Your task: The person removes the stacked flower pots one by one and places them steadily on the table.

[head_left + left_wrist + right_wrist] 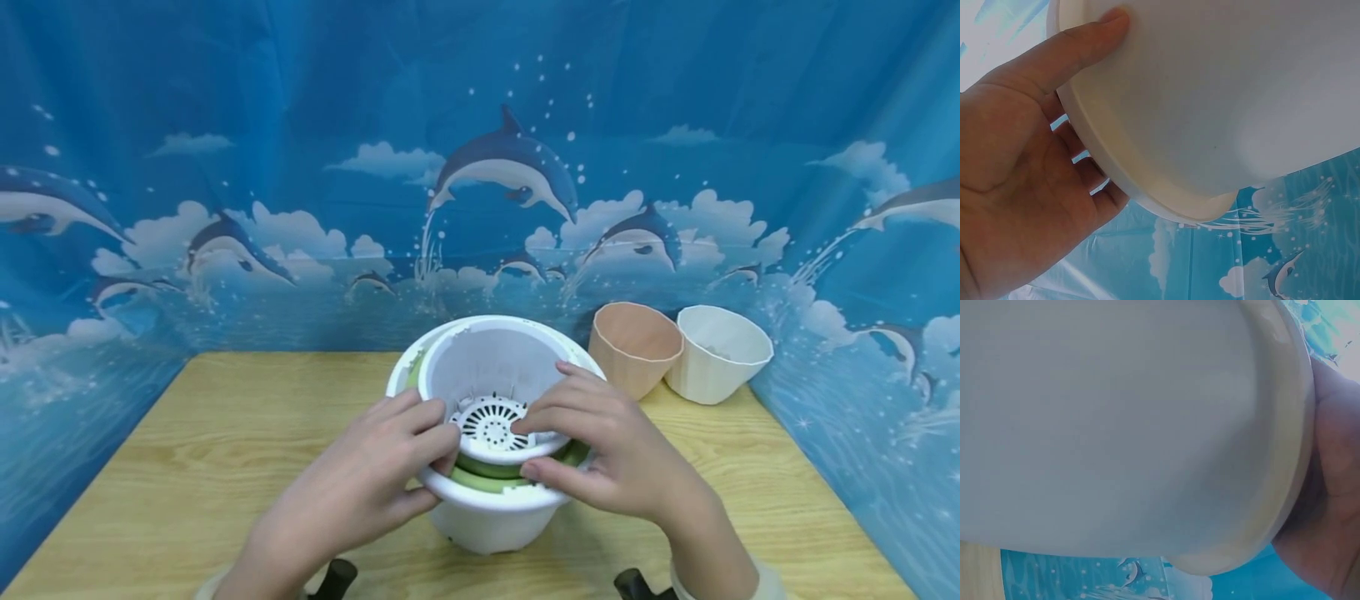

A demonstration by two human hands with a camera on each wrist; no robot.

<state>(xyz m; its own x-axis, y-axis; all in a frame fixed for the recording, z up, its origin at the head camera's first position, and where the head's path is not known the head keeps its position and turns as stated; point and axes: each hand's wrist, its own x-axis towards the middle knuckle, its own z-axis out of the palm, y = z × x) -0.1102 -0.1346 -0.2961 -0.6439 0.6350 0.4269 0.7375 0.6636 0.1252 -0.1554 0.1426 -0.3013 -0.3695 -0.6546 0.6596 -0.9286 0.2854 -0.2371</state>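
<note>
A nested stack of round plastic flowerpots stands in front of me in the head view. The white outer flowerpot (491, 525) has a broad rim, a green flowerpot (483, 482) shows inside it, and a white inner flowerpot (491, 354) sits innermost. At its bottom lies a slotted white disc (491, 425). My left hand (386, 454) grips the stack's left rim, fingers over the top; the left wrist view has the thumb (1088, 47) against the outer wall. From the right, my right hand (600, 433) holds the rim, fingers bent into the inner flowerpot and thumb at the outer rim.
Behind the stack to the right, a peach faceted pot (633, 367) and a cream faceted pot (701, 383) stand side by side. The wooden table (247, 425) meets a blue dolphin-printed curtain (337, 108) at the back and sides. Two dark rods (337, 575) poke in at the bottom edge.
</note>
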